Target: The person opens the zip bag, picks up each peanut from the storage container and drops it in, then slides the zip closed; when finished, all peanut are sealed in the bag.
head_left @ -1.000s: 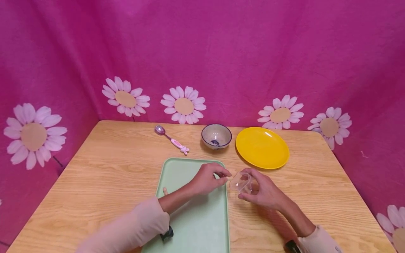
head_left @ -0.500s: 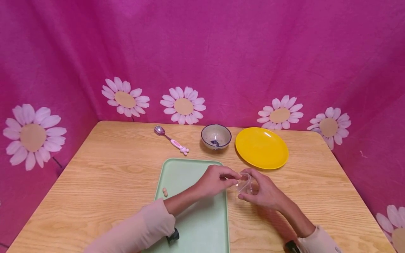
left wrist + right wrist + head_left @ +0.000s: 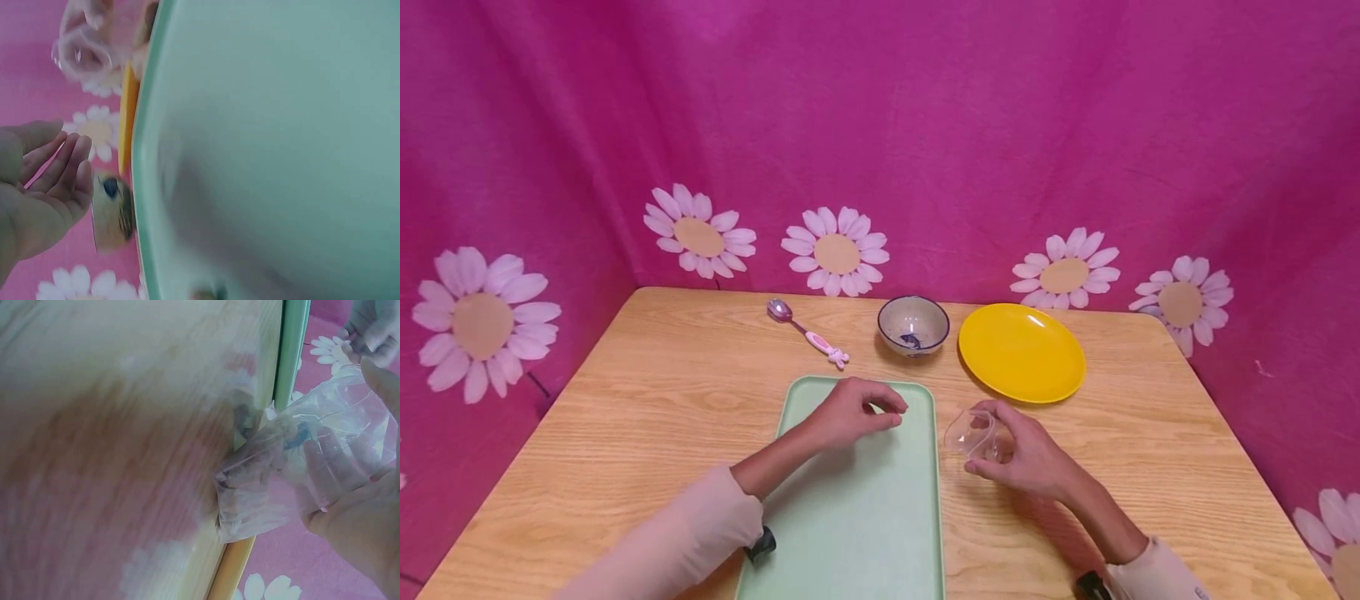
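Note:
In the head view my left hand [image 3: 859, 412] hovers over the upper part of the green tray [image 3: 880, 517], its fingers loosely bent. The left wrist view shows nothing between the left fingers [image 3: 74, 162]. Just right of the tray, my right hand [image 3: 1026, 450] grips a clear plastic bag [image 3: 970, 435] between thumb and fingers. The bag's mouth gapes toward the left. In the right wrist view the crinkled bag [image 3: 262, 481] hangs down to the table; its contents are hard to make out. A small blurred brownish thing [image 3: 205, 294] shows at the tray's edge of view.
Behind the tray, a blue-rimmed bowl [image 3: 913, 325] stands between a spoon [image 3: 808, 333] with a pink rabbit handle and a yellow plate [image 3: 1022, 352]. All rest on the wooden table [image 3: 647, 400]. A pink flowered cloth [image 3: 925, 150] hangs behind and at the sides.
My left hand reached right to the bag's mouth with a small pale thing, then drew back left over the tray without it. The peanut on the tray is now hidden behind my left arm.

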